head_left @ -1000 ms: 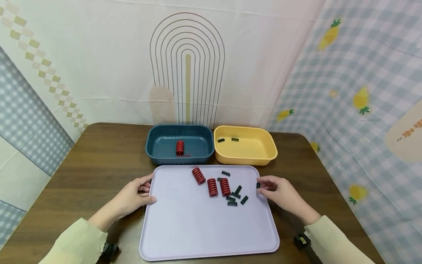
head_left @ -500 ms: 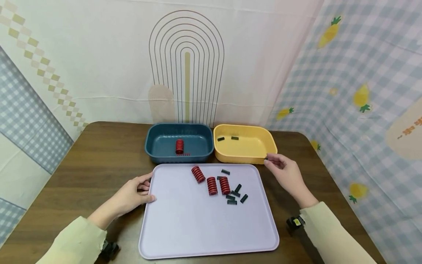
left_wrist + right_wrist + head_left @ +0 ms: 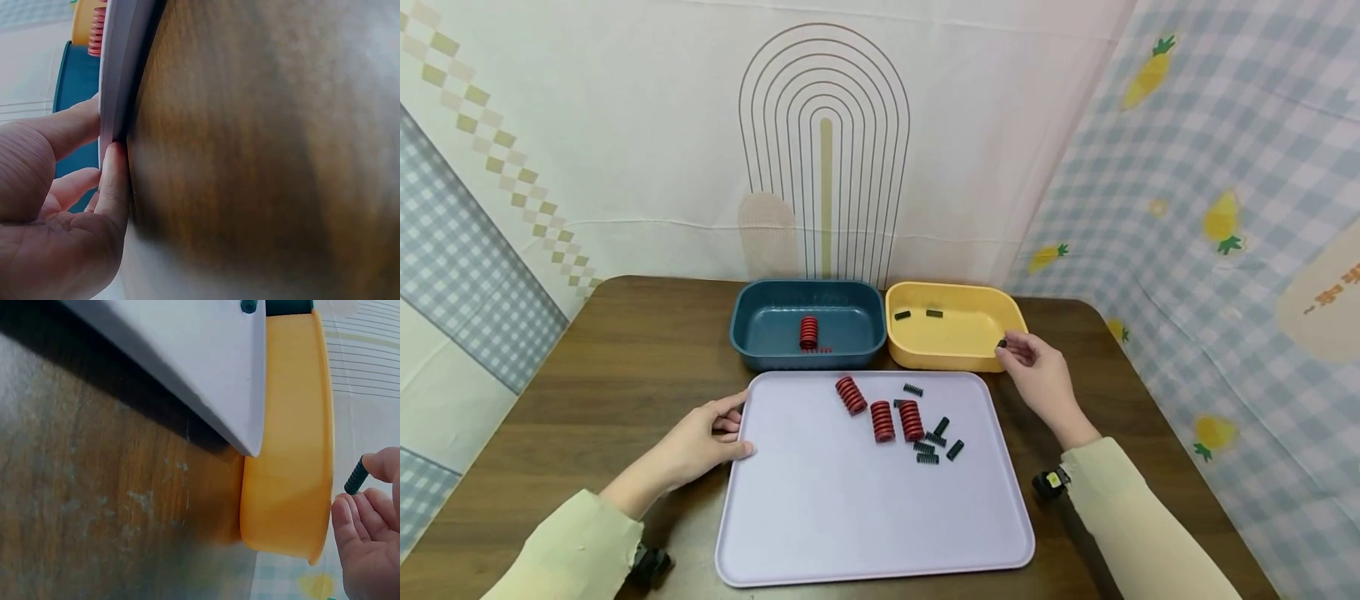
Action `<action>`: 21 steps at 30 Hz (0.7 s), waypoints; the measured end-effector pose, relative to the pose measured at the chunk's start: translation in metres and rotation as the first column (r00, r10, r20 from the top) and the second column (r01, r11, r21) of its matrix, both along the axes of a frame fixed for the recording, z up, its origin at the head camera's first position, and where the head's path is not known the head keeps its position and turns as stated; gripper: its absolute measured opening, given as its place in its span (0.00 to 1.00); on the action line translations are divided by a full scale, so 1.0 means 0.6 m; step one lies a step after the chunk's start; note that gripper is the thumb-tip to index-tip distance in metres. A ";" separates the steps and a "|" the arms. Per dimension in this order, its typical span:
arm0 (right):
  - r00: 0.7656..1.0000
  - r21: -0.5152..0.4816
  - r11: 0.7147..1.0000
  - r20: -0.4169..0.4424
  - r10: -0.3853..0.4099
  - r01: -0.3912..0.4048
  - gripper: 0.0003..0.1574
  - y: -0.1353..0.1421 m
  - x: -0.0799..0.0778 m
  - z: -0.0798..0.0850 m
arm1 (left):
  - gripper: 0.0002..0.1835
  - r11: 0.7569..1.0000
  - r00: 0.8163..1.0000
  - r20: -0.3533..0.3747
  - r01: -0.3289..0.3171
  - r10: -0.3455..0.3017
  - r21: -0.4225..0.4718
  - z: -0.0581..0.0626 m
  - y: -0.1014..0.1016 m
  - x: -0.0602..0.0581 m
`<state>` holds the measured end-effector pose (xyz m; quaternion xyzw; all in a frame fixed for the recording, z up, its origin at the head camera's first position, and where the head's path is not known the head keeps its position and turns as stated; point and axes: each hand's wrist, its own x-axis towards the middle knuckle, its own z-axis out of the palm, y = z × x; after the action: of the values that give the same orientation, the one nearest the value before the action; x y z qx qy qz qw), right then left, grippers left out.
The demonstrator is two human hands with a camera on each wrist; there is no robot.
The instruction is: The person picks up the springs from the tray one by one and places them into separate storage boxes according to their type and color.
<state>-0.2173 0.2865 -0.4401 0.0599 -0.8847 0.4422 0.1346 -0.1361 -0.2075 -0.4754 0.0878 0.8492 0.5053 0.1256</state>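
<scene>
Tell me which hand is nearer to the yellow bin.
Right. The right hand is at the near right corner of the yellow bin, pinching a dark green spring; the left hand is farther away, gripping the left edge of the tray.

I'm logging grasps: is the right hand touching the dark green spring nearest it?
Touching. The right wrist view shows the right hand pinching that dark green spring between thumb and fingertips.

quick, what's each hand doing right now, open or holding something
Left hand: holding the lilac tray by its edge.
Right hand: pinching a small dark green spring by the yellow bin.
</scene>
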 end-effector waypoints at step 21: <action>0.999 0.114 0.993 -0.015 -0.032 0.034 0.23 -0.019 -0.036 -0.009 | 0.45 1.000 1.000 0.005 0.003 -0.003 -0.020 0.006 0.005 0.000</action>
<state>-0.2389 0.2751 -0.4454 0.0557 -0.9085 0.3882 0.1440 -0.1359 -0.2047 -0.4717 0.0864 0.8539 0.4966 0.1294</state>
